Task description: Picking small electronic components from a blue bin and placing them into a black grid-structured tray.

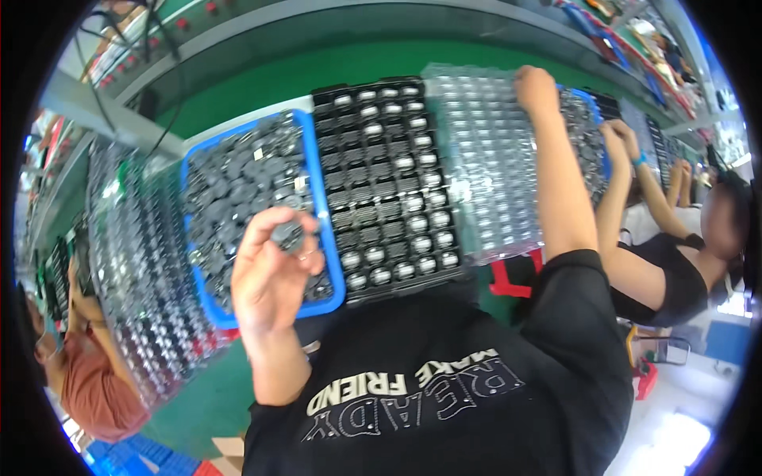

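Note:
My left hand (266,274) is raised over the near part of a blue-rimmed bin (320,198). Thumb and fingers close on a small dark grey round part (287,236). Many similar dark grey parts (238,182) fill the bin in a loose heap. To its right lies a black tray (363,216) with rows of pockets, some with shiny silver round pieces in them. My right hand (537,91) is at the far right corner of a stack of clear plastic trays (488,166). Its fingers are curled in; what they hold, if anything, is hidden.
Other clear trays (147,262) lie left of the bin on the green bench (365,63). Co-workers sit close by: one at the right (675,270), another at the left (99,389). A grey metal post (103,111) stands at the far left. A red bracket (512,282) sticks out below the clear trays.

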A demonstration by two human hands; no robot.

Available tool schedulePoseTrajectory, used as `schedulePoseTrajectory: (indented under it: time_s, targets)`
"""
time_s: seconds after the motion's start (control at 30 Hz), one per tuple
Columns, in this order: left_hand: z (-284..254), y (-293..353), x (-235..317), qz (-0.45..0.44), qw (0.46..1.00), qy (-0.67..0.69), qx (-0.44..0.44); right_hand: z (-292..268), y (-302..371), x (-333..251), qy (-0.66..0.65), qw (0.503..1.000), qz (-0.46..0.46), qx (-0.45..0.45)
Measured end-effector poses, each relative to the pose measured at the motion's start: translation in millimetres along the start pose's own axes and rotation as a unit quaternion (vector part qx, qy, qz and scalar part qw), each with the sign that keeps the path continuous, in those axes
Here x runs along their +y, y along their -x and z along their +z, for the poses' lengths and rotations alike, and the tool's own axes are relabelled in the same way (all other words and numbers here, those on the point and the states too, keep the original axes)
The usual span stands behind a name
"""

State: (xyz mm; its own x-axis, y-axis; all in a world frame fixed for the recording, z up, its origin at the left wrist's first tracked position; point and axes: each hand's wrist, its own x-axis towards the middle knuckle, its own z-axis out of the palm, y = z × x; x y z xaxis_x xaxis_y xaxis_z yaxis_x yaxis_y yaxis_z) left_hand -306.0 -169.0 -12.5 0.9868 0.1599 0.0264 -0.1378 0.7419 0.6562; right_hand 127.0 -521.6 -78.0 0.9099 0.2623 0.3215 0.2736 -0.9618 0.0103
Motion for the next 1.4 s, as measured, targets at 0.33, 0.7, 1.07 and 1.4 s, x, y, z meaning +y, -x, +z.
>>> schedulePoseTrajectory:
  time_s: [0.33,0.7,1.07,1.4]
  targets:
    - [0.6,-9.4,-17.5,-0.011,1.000,-0.011,0.010,-30.8,-14.4,8.3,-0.076,0.993,0.018,-0.091]
    - [-2.2,2.8,-7.3,0.006,0.998,-0.041,0.038,-27.1,-10.6,4.9,-0.101,0.984,-0.008,-0.146]
    - [11.1,-9.7,-7.9,0.017,0.998,-0.051,0.026,-91.6,22.6,-57.4,-0.297,0.954,-0.001,-0.049]
    - [29.6,-9.7,-10.9,0.065,0.981,-0.182,0.010,-197.5,222.9,-231.9,-0.692,0.708,-0.122,-0.075]
